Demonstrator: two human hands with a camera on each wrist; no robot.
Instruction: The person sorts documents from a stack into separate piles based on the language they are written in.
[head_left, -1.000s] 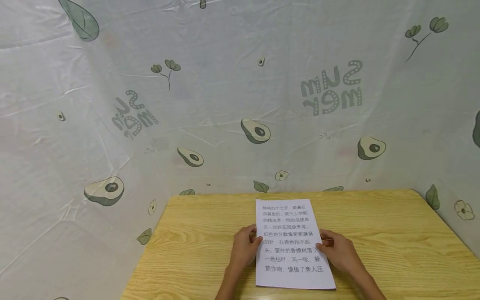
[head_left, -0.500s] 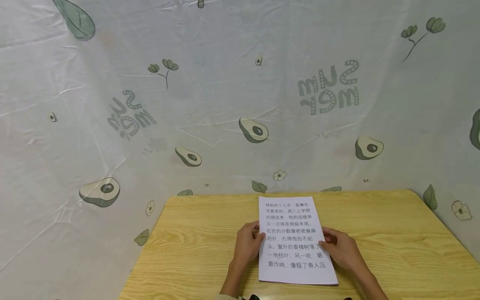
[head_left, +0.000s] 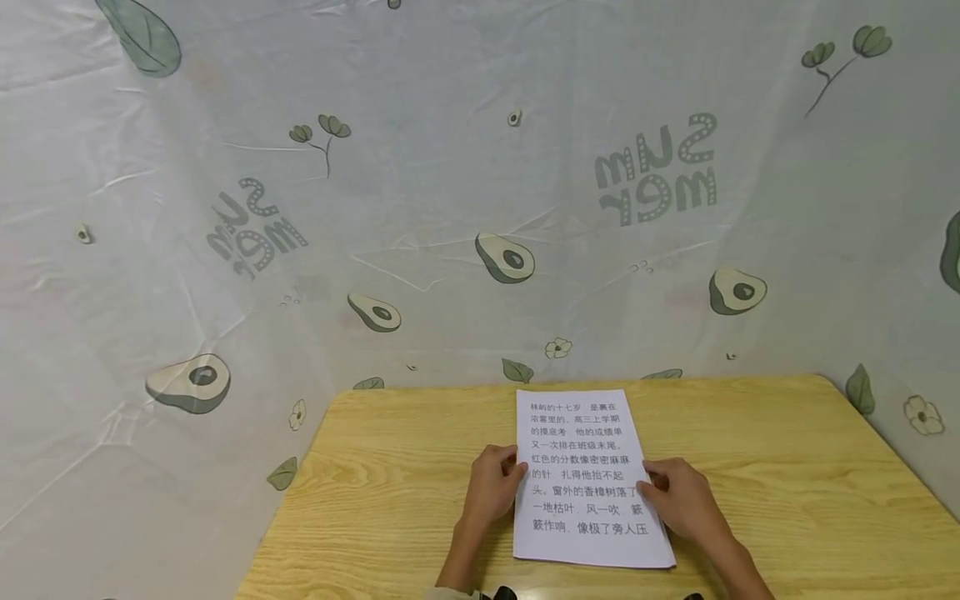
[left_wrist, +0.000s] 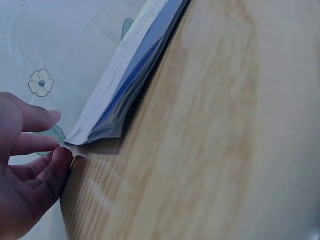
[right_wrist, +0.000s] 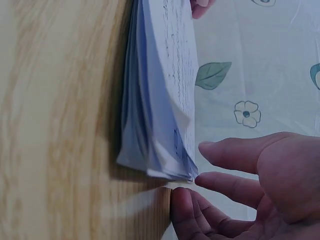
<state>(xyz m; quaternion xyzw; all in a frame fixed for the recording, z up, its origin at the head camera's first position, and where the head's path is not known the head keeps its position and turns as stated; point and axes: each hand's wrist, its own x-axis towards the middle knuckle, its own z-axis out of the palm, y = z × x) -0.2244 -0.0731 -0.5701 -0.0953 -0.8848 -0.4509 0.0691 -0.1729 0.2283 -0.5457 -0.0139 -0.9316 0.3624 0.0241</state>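
A stack of white paper sheets (head_left: 581, 479) printed with large Chinese characters lies upright to the viewer at the table's middle. My left hand (head_left: 491, 483) holds its left edge, thumb over the top page and the other fingers at the side. On the opposite edge, my right hand (head_left: 682, 496) grips in the same way, slightly lower down. In the left wrist view, fingertips of the left hand (left_wrist: 27, 170) meet the corner of the stack (left_wrist: 115, 95). The right wrist view shows loose, slightly fanned layers in the stack (right_wrist: 155, 100), with the right hand's fingers (right_wrist: 225, 187) at its corner.
The wood-grain table (head_left: 397, 467) extends to both sides of the stack. Behind and to the left hangs a pale curtain (head_left: 450, 183) printed with avocados, leaves and mirrored lettering, reaching down to the table's back edge.
Held by both hands, the stack has shifted slightly to the right and away from me on the table. The head view has also turned a little, and the grip looks the same.
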